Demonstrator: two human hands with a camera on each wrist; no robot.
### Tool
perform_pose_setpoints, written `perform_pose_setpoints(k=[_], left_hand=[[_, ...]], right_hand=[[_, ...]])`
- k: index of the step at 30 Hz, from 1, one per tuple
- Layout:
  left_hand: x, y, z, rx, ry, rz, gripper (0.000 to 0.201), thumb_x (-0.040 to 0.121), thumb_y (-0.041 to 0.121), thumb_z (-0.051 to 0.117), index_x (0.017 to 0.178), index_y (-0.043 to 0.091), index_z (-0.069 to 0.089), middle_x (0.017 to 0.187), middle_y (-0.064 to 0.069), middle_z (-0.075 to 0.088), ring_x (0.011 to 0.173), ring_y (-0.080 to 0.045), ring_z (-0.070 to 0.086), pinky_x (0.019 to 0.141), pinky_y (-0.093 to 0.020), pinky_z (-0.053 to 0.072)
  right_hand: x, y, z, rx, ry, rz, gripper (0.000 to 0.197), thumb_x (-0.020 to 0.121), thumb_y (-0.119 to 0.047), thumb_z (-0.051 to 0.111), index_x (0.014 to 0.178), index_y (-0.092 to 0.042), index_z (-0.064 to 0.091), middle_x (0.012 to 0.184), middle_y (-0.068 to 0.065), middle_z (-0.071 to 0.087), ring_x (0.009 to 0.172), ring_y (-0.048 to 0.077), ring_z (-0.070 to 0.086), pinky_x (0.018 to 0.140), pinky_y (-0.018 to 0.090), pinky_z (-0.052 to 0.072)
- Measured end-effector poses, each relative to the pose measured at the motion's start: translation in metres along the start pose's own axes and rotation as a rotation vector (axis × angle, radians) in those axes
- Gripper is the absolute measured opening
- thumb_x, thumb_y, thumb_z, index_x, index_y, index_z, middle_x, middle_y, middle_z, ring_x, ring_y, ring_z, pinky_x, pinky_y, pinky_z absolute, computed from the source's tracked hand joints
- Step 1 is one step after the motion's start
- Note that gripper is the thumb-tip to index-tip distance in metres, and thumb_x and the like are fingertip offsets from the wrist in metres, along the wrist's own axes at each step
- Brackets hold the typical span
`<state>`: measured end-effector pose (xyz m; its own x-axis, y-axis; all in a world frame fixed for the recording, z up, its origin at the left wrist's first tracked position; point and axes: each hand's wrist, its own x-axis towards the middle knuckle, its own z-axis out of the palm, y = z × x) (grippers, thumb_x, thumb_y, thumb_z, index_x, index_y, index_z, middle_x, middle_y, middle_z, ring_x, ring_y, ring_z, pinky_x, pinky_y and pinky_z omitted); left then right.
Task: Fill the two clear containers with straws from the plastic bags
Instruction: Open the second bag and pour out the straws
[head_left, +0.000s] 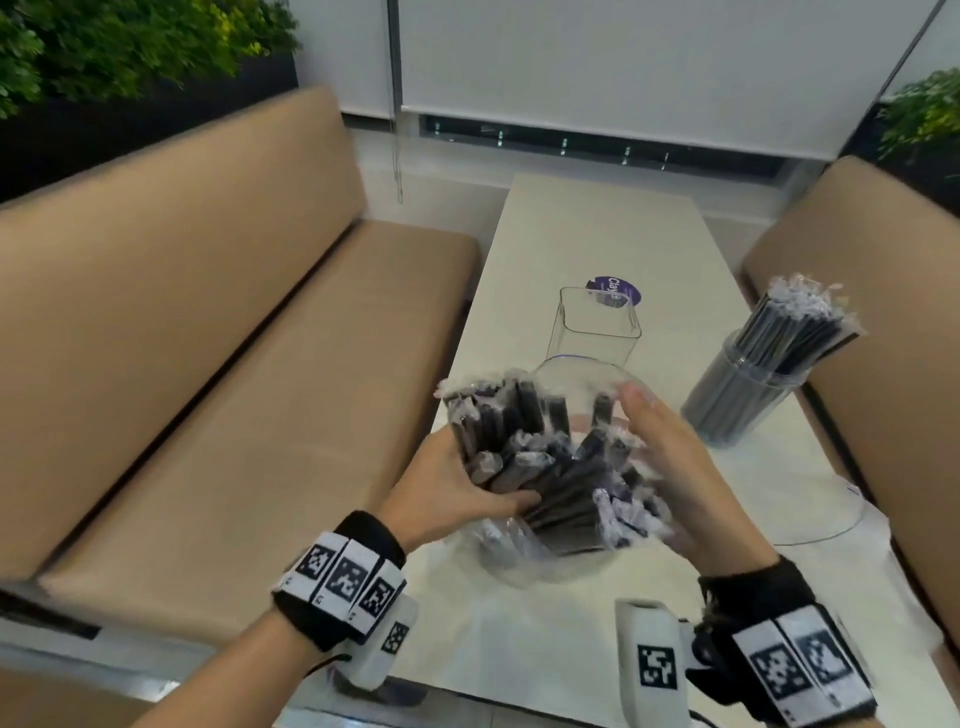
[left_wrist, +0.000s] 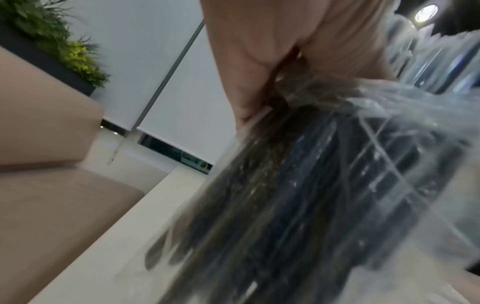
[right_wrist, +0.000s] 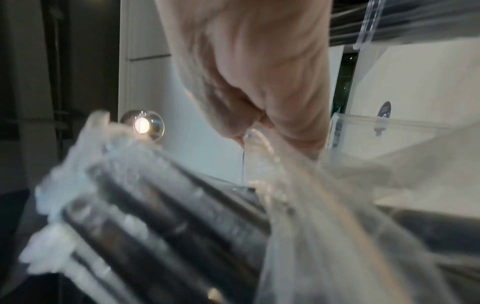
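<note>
Both hands (head_left: 457, 493) hold straws (head_left: 545, 467); sticker (head_left: 615, 289) reads "Cla…"

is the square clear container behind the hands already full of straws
No. In the head view the square clear container stands empty on the table, while the round container to its right holds straws.

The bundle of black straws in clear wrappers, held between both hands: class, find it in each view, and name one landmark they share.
Head view: bundle of black straws in clear wrappers, lower centre.
Left wrist view: lower right, blurred, below the left hand.
Right wrist view: lower left, blurred, below the right hand.
Shared landmark: the white table.
</note>
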<state>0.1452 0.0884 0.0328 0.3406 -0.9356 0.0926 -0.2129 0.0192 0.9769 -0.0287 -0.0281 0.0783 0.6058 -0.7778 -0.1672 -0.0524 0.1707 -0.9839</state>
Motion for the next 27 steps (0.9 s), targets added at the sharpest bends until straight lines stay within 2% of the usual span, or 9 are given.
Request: perform_pose_setpoints(k=[4, 7, 10, 14, 18, 20, 23, 25, 27], left_hand=[[0.018, -0.005, 0.014, -0.109, 0.168, 0.034, 0.054, 0.060, 0.002, 0.088, 0.107, 0.012, 0.065, 0.097, 0.013, 0.075, 0.094, 0.006, 0.068, 0.082, -0.012, 0.054], [0.028, -0.025, 0.032, -0.156, 0.327, -0.039, 0.069, 0.063, 0.013, 0.088, 0.123, 0.006, 0.055, 0.111, 0.003, 0.070, 0.101, 0.000, 0.067, 0.087, -0.010, 0.052], [0.034, -0.034, 0.049, -0.177, 0.500, -0.070, 0.084, 0.062, 0.031, 0.084, 0.133, 0.009, 0.045, 0.122, 0.000, 0.065, 0.113, -0.012, 0.063, 0.095, -0.018, 0.051], [0.043, -0.033, 0.067, -0.296, 0.596, -0.043, 0.084, 0.065, 0.052, 0.081, 0.133, 0.036, 0.034, 0.140, -0.004, 0.053, 0.130, -0.019, 0.052, 0.111, -0.047, 0.040], [0.049, -0.025, 0.081, -0.228, 0.716, 0.020, 0.060, 0.079, 0.042, 0.073, 0.124, 0.039, 0.033, 0.139, -0.010, 0.044, 0.132, -0.027, 0.045, 0.109, -0.055, 0.039], [0.052, -0.028, 0.085, -0.056, 0.756, -0.045, 0.073, 0.081, 0.031, 0.076, 0.132, 0.037, 0.025, 0.138, -0.008, 0.035, 0.132, -0.031, 0.038, 0.106, -0.057, 0.040], [0.040, -0.033, 0.083, -0.069, 0.546, -0.079, 0.063, 0.088, 0.039, 0.066, 0.130, 0.053, 0.021, 0.143, 0.003, 0.037, 0.130, -0.015, 0.045, 0.104, -0.041, 0.048], [0.020, -0.029, 0.077, -0.184, 0.363, -0.069, 0.061, 0.086, 0.048, 0.050, 0.137, 0.056, 0.017, 0.137, 0.019, 0.044, 0.124, -0.002, 0.048, 0.103, -0.031, 0.046], [0.000, -0.031, 0.065, -0.217, 0.254, -0.095, 0.090, 0.075, 0.050, 0.070, 0.141, 0.057, 0.009, 0.140, 0.018, 0.038, 0.129, -0.002, 0.045, 0.103, -0.037, 0.045]], right_hand=[[0.025, 0.000, -0.013, 0.004, 0.055, -0.089, 0.022, 0.102, -0.015, 0.050, 0.106, 0.001, 0.065, 0.094, 0.009, 0.072, 0.077, 0.013, 0.072, 0.066, 0.027, 0.058], [0.040, 0.027, -0.011, 0.026, 0.101, -0.063, 0.027, 0.083, -0.039, 0.072, 0.091, -0.013, 0.072, 0.087, 0.012, 0.069, 0.082, 0.024, 0.068, 0.087, 0.046, 0.051], [0.041, 0.051, -0.013, 0.052, 0.080, -0.098, 0.032, 0.071, -0.057, 0.077, 0.094, -0.035, 0.076, 0.091, -0.009, 0.074, 0.083, -0.001, 0.071, 0.096, 0.041, 0.052], [0.025, 0.054, -0.017, 0.306, -0.184, -0.066, 0.127, 0.052, -0.072, 0.079, 0.155, -0.032, 0.017, 0.132, 0.006, 0.063, 0.132, 0.034, 0.049, 0.112, 0.067, 0.028], [0.025, 0.045, -0.031, 0.195, -0.492, -0.102, 0.132, 0.046, -0.074, 0.077, 0.155, -0.039, 0.011, 0.155, -0.006, 0.040, 0.145, 0.024, 0.038, 0.119, 0.048, 0.030], [0.033, 0.049, -0.029, -0.019, -0.573, -0.198, 0.122, 0.056, -0.049, 0.087, 0.153, -0.044, 0.013, 0.163, -0.009, 0.023, 0.149, 0.012, 0.029, 0.118, 0.037, 0.033], [0.049, 0.066, -0.029, -0.119, -0.453, -0.220, 0.108, 0.067, 0.001, 0.087, 0.147, -0.043, 0.029, 0.155, 0.001, 0.039, 0.139, 0.012, 0.046, 0.106, 0.028, 0.047], [0.057, 0.073, -0.037, -0.169, -0.300, -0.223, 0.094, 0.067, -0.006, 0.089, 0.144, -0.030, 0.041, 0.141, 0.005, 0.056, 0.130, 0.016, 0.056, 0.105, 0.038, 0.050], [0.064, 0.077, -0.046, -0.206, -0.248, -0.187, 0.083, 0.065, -0.012, 0.091, 0.136, -0.014, 0.050, 0.129, 0.005, 0.066, 0.120, 0.016, 0.064, 0.101, 0.039, 0.053]])
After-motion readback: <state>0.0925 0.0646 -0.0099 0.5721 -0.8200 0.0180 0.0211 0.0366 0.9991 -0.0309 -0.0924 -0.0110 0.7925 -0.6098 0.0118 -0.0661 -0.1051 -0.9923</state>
